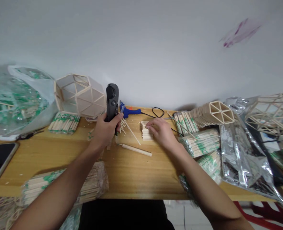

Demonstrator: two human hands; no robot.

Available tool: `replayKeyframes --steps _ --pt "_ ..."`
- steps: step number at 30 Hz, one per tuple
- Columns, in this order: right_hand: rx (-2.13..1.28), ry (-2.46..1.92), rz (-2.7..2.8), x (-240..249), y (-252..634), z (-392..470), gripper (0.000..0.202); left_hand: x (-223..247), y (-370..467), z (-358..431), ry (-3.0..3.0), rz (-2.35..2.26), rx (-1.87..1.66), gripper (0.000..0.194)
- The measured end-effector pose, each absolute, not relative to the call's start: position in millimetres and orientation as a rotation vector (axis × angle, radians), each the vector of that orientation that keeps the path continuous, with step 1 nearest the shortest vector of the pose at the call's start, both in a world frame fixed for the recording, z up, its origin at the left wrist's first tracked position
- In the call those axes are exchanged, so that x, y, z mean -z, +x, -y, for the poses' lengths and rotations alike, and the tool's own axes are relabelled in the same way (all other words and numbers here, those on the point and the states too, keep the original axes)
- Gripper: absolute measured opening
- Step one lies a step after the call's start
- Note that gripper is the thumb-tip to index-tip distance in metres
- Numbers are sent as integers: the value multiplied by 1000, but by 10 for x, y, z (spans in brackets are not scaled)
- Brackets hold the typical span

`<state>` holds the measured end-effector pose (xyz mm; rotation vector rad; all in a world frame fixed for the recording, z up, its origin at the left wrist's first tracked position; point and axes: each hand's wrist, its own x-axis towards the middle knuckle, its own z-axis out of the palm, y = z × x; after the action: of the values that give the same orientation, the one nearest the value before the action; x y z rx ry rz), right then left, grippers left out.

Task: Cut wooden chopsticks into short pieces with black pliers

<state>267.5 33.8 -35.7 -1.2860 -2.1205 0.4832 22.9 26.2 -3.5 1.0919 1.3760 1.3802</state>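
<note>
My left hand [106, 128] is wrapped round a black handheld tool [112, 102], held upright over the wooden table [129, 179]. Fingers of my right hand [162, 131] are bent together at the right edge of a small stack of short wooden sticks [146, 131]; whether they pinch a stick is too small to tell. Between the hands lie loose thin sticks [132, 130] and a longer stick bundle [136, 149]. Behind them rests a blue glue gun [131, 111] with a black cable.
Plastic-wrapped stick packs [200, 142] lie at right beside silver bags [247, 159]. Lattice wooden structures [90, 95] stand at both sides. A full plastic bag [19, 99], a phone [0, 163] and another stick pack [93, 182] are at left.
</note>
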Motion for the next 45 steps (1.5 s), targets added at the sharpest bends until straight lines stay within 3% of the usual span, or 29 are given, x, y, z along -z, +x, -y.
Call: replayKeyframes --steps 11,17,24,33,37,39,45 --pt "-444 -1217 2095 237 2622 -250 6 6 188 -280 1048 -1366 -1448 28" --pt "-706 -914 2364 168 2370 12 9 -112 151 -303 974 -1298 -1636 25" --pt "-793 -1023 2637 251 2245 111 14 -137 139 -291 916 -1216 -1763 19" --pt "-995 -1168 2087 106 2336 39 8 -164 100 -319 844 -1151 -1884 18" --pt "-706 -1334 1939 62 2568 -147 4 -175 94 -321 834 -1163 -1864 20" --pt "-497 -1419 1961 72 2679 -238 13 -181 97 -315 834 -1168 -1852 21" --pt "-431 -1495 2161 115 2775 -301 15 -196 102 -289 815 -1185 -1815 18"
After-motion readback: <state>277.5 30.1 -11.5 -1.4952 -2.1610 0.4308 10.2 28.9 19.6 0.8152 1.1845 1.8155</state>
